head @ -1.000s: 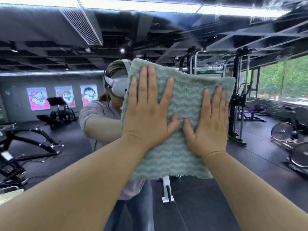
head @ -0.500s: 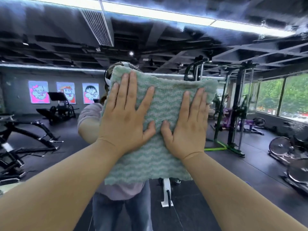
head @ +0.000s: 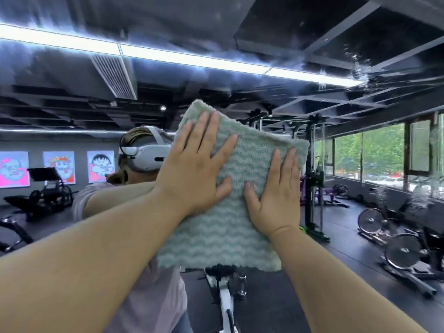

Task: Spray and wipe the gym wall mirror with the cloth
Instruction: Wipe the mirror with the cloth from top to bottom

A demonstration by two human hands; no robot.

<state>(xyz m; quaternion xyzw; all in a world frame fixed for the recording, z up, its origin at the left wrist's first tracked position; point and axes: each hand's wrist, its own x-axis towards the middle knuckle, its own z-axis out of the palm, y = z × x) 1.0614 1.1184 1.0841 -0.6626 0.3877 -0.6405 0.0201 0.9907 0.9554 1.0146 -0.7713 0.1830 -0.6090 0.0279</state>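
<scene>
Lying tilted against the mirror, the cloth is pressed by the left hand and right hand, both spread flat with straight fingers, thumbs near each other.

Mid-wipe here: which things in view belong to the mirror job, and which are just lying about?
In the job: cloth, left hand and right hand pressed flat on it, mirror with wet streaks.
Just about, seen reflected: posters, weight bench, cable rack, exercise bikes.
</scene>
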